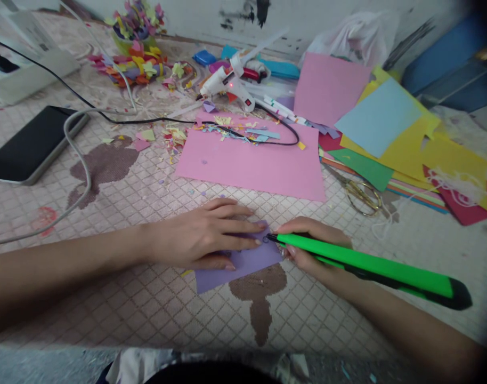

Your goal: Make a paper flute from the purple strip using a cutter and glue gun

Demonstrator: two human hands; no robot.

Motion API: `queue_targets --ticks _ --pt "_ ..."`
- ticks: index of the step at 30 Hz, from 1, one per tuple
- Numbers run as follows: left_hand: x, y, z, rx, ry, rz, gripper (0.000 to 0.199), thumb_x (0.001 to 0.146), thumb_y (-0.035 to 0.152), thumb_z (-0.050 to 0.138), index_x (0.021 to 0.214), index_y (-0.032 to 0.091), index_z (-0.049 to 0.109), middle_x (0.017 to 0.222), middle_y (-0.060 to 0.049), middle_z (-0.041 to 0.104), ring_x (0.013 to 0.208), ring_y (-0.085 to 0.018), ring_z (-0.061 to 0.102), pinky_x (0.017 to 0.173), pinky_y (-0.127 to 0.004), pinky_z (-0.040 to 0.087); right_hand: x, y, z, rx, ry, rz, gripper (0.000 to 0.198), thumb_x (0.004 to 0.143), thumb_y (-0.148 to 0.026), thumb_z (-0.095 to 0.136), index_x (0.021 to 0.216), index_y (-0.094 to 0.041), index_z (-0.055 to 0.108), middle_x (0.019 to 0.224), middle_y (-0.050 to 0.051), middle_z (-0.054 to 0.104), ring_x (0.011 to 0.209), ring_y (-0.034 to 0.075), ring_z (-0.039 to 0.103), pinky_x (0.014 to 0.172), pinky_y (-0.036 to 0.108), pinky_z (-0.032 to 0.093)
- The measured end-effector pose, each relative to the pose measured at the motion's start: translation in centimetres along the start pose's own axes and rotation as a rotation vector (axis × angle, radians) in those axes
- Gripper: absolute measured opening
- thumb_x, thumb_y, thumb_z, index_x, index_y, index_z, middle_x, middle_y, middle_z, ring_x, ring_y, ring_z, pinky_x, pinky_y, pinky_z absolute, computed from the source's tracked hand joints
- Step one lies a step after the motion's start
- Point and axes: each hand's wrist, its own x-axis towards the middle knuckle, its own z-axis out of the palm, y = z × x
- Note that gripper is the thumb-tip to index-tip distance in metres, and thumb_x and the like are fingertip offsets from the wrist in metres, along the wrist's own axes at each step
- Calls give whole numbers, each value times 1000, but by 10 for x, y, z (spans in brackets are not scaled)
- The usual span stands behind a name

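A piece of purple paper (pixel 247 261) lies at a slant on the patterned tablecloth. My left hand (pixel 207 232) rests flat across it, fingers spread, covering its left and upper part. From the right, my right hand (pixel 315 240) grips a bright green pen (pixel 367 261) with black ends. The pen's dark tip touches or nearly touches the paper's upper right part, just beyond my left fingertips. A small dark loop shows on the paper beside the tip.
Beyond my hands lies a pink sheet (pixel 251 165) with paper scraps. A white glue gun (pixel 227 85) with a lit red light stands behind it. Scissors (pixel 361 194) and coloured paper (pixel 379 117) are at right; a phone (pixel 31 141) and cables are at left.
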Motion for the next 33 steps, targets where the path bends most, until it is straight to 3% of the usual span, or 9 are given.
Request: queue_targets --ticks 7,13,18,29,33 --pt "0 0 -1 -6 -1 -3 48 91 39 47 136 23 43 146 -5 37 134 -28 31 110 -47 22 0 1 1 -5 -11 -54 24 78 -11 56 96 -24 65 85 1 67 70 13 63 60 24 51" --pt "0 7 -1 14 21 -23 46 90 37 48 133 22 46 144 -6 39 132 -29 35 109 -49 23 3 -6 -2 129 100 56 16 79 -16 56 91 -21 65 73 1 67 58 11 62 50 21 50" --pt "1 17 3 6 86 -90 45 89 35 51 131 20 47 141 -9 45 128 -30 39 108 -51 23 3 -6 -2 99 46 73 17 78 -16 56 92 -20 65 77 3 68 61 12 64 52 22 52" --pt "-1 18 6 55 50 -90 44 92 38 45 132 19 47 144 -6 39 130 -29 35 108 -49 20 6 -5 5 -1 142 11 17 75 -14 54 84 -21 67 74 2 68 59 12 63 47 21 49" --pt "0 18 5 57 43 -91 44 92 38 44 131 19 47 145 -6 38 130 -29 35 108 -49 21 5 -5 5 -12 115 -2 19 75 -13 55 86 -22 67 75 2 68 60 12 63 48 21 48"
